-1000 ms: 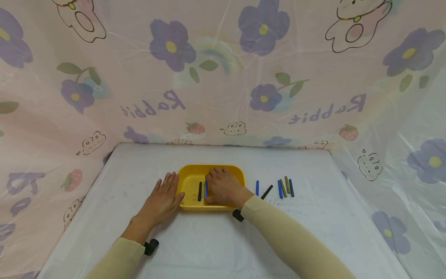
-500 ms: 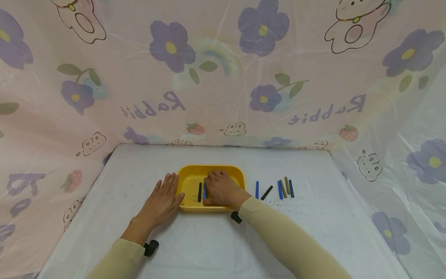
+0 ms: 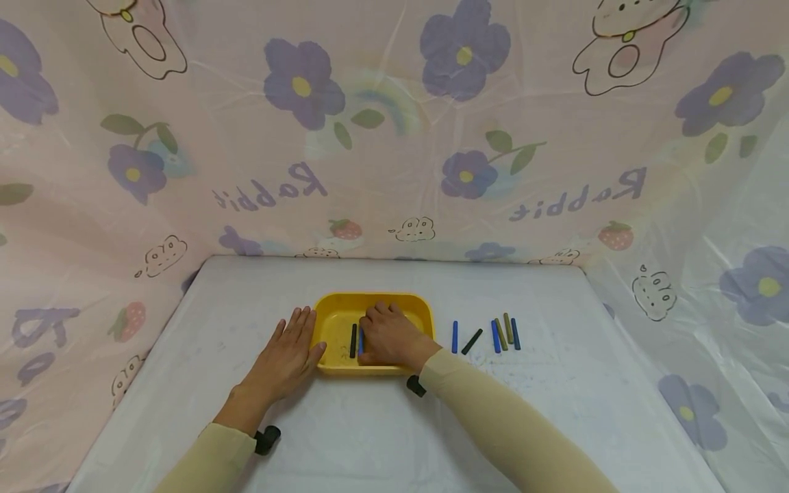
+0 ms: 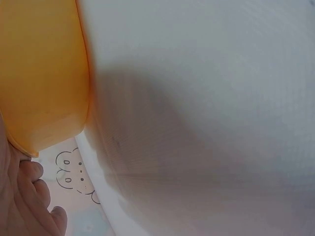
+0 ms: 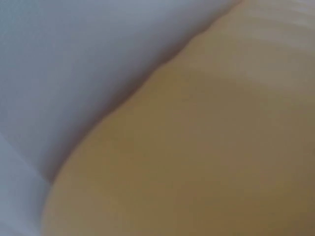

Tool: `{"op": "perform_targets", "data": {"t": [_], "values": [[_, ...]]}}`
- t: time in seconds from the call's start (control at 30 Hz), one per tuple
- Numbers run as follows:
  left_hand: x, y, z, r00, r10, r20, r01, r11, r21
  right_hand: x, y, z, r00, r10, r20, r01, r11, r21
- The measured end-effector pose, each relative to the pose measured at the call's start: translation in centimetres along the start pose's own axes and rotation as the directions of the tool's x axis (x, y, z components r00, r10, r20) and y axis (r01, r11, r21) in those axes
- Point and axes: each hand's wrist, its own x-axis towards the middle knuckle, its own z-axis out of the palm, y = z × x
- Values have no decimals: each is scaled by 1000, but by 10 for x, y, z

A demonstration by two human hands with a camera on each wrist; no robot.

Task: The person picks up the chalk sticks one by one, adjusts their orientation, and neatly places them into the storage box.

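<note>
In the head view a yellow tray (image 3: 335,315) lies on the white table. My left hand (image 3: 290,356) has its fingers straight and rests against the tray's left end; the left wrist view catches part of the left hand (image 4: 24,196) beside the tray wall (image 4: 47,73). My right hand (image 3: 394,335) reaches down inside the tray, its fingers bent and its thumb toward the front, holding a blue crayon (image 3: 361,339) at its left side. Close to the left of that crayon lies a black crayon (image 3: 353,341). The right hand hides the tray's middle. A blurred yellowish surface fills most of the right wrist view.
Right of the tray, a blue crayon (image 3: 455,337) and a slanted black crayon (image 3: 472,341) lie on the table (image 3: 555,383). Farther right is a group of several blue and olive crayons (image 3: 502,334). A printed curtain (image 3: 394,150) rises behind the table.
My right hand has shifted slightly left inside the tray, and the blue crayon has moved closer to the black one. The left hand keeps its place.
</note>
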Motion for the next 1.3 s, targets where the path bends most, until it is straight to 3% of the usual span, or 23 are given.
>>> {"op": "perform_targets", "data": {"t": [0.33, 1.3], "values": [[-1, 0, 1, 1000, 6, -9, -6, 1000, 1, 2, -2, 1, 1000, 8, 25, -9, 999, 40], [0, 0, 1, 1000, 14, -23, -14, 1000, 10, 3, -3, -1, 1000, -9, 28, 9, 1000, 4]]}}
